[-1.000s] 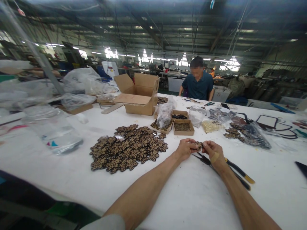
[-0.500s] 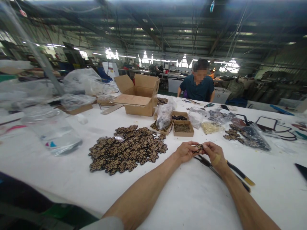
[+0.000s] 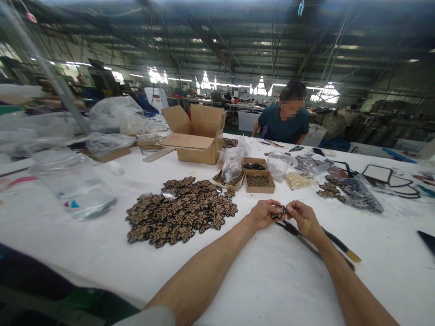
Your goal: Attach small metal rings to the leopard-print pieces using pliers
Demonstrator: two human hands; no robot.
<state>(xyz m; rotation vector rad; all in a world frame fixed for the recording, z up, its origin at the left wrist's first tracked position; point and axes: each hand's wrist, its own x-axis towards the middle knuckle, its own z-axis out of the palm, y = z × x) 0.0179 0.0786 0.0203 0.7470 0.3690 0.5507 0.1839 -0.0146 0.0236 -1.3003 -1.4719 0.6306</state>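
Between my two hands is a small leopard-print piece (image 3: 278, 213) with a dark, scalloped edge. My left hand (image 3: 263, 215) grips it from the left, fingers closed over its upper and lower sides. The fingertips of my right hand (image 3: 303, 218) pinch at its right edge; a tan strip is wrapped on that hand. Under my right hand and wrist lie long pliers (image 3: 341, 245) with black and yellow handles, partly covered by the hand. A broad pile of similar leopard-print pieces (image 3: 180, 210) spreads on the white table (image 3: 272, 280) to the left.
Small trays of metal bits (image 3: 258, 182) and dark parts (image 3: 254, 166) stand beyond my hands, near a plastic bag (image 3: 233, 166). Behind is an open cardboard box (image 3: 200, 154). A clear jug (image 3: 78, 190) stands left. A co-worker (image 3: 285, 120) leans at the far side.
The leopard-print piece has turned slightly, showing more of its patterned face. My right fingertips have shifted a little at its edge. The co-worker has leaned to the right.
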